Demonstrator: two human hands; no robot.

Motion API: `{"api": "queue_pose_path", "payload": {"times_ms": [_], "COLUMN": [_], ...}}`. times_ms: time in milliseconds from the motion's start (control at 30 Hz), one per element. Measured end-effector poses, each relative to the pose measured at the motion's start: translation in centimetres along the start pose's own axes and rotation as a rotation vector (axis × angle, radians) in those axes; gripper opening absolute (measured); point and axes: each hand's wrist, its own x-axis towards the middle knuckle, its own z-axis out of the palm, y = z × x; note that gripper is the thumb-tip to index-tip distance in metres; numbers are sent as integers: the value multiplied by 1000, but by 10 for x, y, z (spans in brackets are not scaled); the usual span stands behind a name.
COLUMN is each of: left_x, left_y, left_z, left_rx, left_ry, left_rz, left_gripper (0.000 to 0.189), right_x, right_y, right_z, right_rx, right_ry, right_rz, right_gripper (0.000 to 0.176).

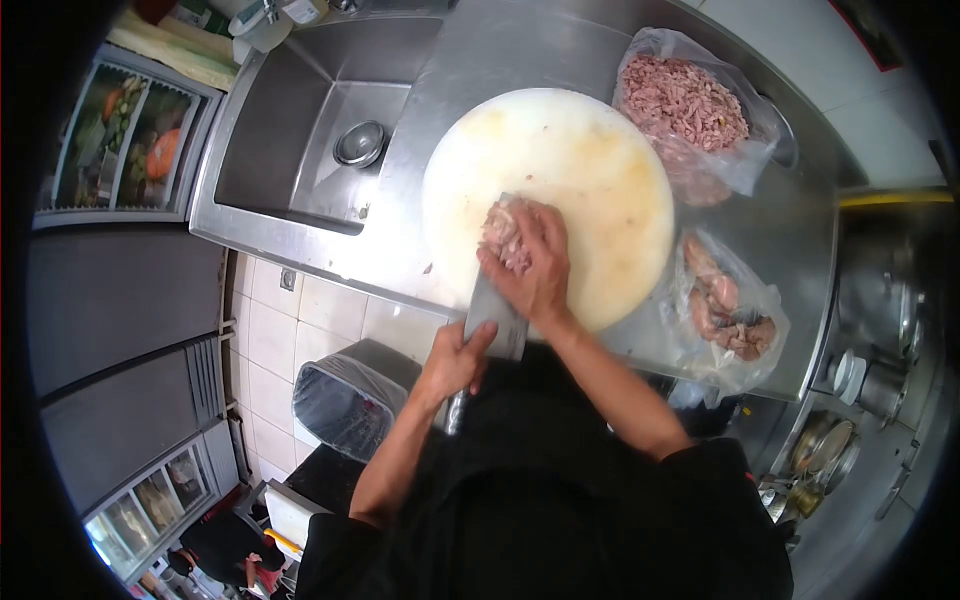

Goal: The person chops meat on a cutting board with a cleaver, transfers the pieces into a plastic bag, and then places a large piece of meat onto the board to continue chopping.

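Note:
My left hand is wrapped round the handle of a cleaver, its thumb on the broad blade. The blade is held flat over the near left part of a round white cutting board. A heap of chopped pink meat lies on the far end of the blade. My right hand is closed over this meat from the right, fingers curled against it. Part of the meat and blade is hidden under that hand. A few small scraps are scattered on the board.
A plastic bag of chopped meat lies at the back right, and a bag of larger meat pieces nearer. Left is a steel sink with a bowl. A lined bin stands below the counter. Another person is at lower left.

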Motion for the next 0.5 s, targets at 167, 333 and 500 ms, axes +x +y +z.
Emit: {"api": "queue_pose_path", "payload": {"times_ms": [167,333,500], "left_x": [-7,14,77], "left_y": [34,93,170], "left_z": [17,61,131], "left_rx": [80,62,123], "left_ry": [-13,-74,-208], "left_rz": [-20,34,149], "left_gripper": [30,26,25], "right_x": [17,66,140], "right_y": [-1,12,77], "right_z": [-23,-78,-149], "right_rx": [6,-77,-280], "right_ry": [87,205,370], "right_rz": [-22,-42,-111], "right_gripper": [67,64,63]}}
